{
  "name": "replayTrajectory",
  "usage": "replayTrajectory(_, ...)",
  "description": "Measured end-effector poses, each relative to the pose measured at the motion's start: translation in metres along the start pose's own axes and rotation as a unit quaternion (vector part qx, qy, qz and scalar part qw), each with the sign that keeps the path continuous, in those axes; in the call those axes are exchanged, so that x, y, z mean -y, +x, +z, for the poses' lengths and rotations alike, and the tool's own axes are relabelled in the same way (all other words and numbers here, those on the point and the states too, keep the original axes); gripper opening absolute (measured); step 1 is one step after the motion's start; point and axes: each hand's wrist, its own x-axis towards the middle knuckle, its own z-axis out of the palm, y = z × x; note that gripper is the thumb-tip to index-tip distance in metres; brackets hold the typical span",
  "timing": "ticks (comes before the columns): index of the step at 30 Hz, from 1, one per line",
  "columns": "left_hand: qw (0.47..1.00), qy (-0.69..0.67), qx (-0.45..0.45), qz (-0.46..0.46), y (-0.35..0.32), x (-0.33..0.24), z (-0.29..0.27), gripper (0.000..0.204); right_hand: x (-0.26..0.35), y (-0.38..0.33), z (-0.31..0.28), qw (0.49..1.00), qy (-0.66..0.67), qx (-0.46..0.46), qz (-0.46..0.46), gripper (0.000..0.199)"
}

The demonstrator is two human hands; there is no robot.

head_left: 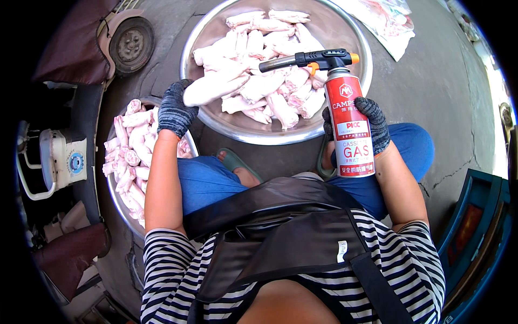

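Note:
My left hand (177, 109), in a dark grey knitted glove, grips one end of a pale pig's trotter (216, 89). That trotter reaches over the left rim of a wide metal basin (243, 137), where a heap of trotters (264, 89) lies. In the same kind of glove, my right hand (376, 123) is wrapped round the red and white gas canister (352, 135) of a blowtorch. Its black head (329, 58) has orange parts, and the metal nozzle (275, 63) points left over the heap. I can make out no flame at the nozzle.
A second metal basin (112, 189) full of trotters (135, 143) stands by my left arm. Further left is a vehicle with a wheel (132, 44) and dark red covers (70, 43). A plastic bag (386, 24) lies beyond the large basin. A blue frame (467, 216) stands at right.

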Motion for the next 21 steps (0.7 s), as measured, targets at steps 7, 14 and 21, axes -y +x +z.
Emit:
replayTrajectory(7, 0.999, 0.045, 0.010, 0.013, 0.003, -0.027, -0.009, 0.044, -0.001, 0.003, -0.005, 0.999, -0.035, 0.036, 0.006, 0.072)
replayTrajectory(14, 1.000, 0.022, 0.022, -0.002, 0.003, -0.039, -0.014, 0.045, -0.004, 0.003, 0.001, 0.999, -0.042, 0.023, 0.018, 0.070)
replayTrajectory(21, 0.999, -0.022, 0.028, 0.024, -0.001, -0.030, -0.011, 0.045, -0.004, 0.004, 0.002, 0.999, -0.041, 0.012, 0.026, 0.069)
